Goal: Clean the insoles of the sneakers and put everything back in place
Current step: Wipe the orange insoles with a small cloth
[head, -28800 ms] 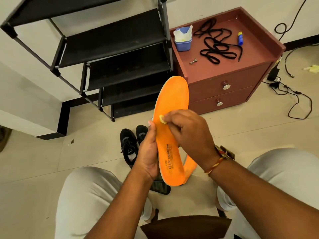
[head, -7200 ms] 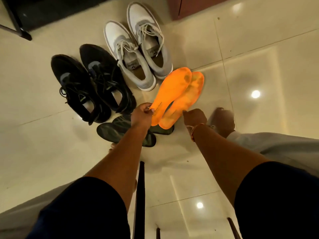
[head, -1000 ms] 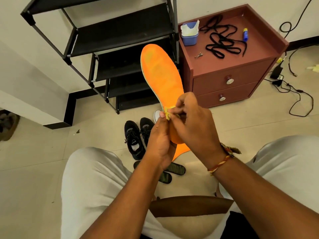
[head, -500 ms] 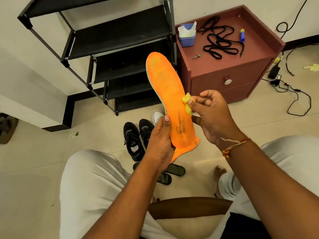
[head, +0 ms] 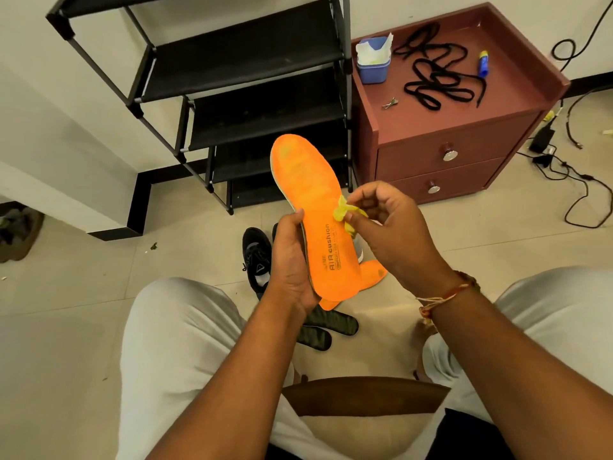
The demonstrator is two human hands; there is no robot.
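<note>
Step in hand: wiping. Left hand (head: 292, 260) grips the heel end of the orange insole (head: 315, 207), held up over the knees. Right hand (head: 394, 237) pinches a yellow wipe (head: 345, 215) at its right edge, other fingers loosely curled. Long axis: heel near, toe far, leaning left toward the shoe rack (head: 245, 54). Next, probably: firm strokes toward the toe.

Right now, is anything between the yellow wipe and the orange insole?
Nothing visible. The right hand pinches the yellow wipe at the edge of the orange insole; the left hand grips the opposite edge.
</note>
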